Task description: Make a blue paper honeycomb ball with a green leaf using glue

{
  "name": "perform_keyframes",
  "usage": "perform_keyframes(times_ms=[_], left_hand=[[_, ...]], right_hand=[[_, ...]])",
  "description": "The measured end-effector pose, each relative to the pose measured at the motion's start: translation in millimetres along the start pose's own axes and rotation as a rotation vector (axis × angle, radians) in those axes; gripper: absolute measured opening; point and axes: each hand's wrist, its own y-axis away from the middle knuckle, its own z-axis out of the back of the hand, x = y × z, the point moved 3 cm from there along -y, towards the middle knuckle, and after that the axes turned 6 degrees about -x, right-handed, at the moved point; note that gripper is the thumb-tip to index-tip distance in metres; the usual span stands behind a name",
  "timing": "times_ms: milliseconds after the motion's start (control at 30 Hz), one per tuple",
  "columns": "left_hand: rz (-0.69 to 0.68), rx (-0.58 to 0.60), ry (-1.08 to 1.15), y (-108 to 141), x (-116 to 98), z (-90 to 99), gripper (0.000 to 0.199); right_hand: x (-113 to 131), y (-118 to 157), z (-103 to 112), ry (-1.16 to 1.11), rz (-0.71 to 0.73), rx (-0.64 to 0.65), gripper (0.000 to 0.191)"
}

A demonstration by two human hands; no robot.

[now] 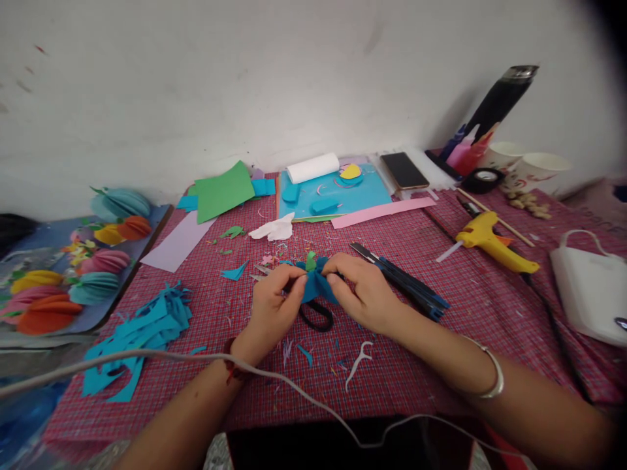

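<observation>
In the middle of the table, both my hands pinch a blue paper piece (318, 287) with a small green curl at its top. My left hand (277, 294) grips its left edge between thumb and fingers. On the opposite edge, my right hand (362, 287) is closed in the same way. Below the paper lies a pair of scissors (317, 318); its dark handle loop shows, and the rest is partly hidden by my left hand. A dark blue utility knife (404, 281) rests just right of my right hand.
Blue paper strips (142, 336) are heaped at left, near folded paper pumpkins (105, 287). Green card (225, 192), a blue sheet (362, 196) and a phone (404, 171) lie toward the wall. A yellow glue gun (494, 241) sits at right. A white cable (279, 377) crosses in front.
</observation>
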Motion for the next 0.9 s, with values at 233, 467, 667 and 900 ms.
perform_keyframes(times_ms=[233,467,667,900], left_hand=[[-0.145,0.036,-0.124,5,-4,-2.8,0.008],[-0.235,0.062,-0.355,6,-7,-10.8,0.018],[-0.213,0.019,-0.261,4,-6,-7.9,0.025],[-0.217,0.06,-0.232,6,-8,-9.6,0.015]], right_hand=[[2,2,-5,0.148,0.033,0.033,0.015],[2,4,-10,0.205,0.117,0.055,0.021],[5,3,-11,0.218,0.117,0.037,0.015],[6,5,-9,0.195,0.114,0.0,0.017]])
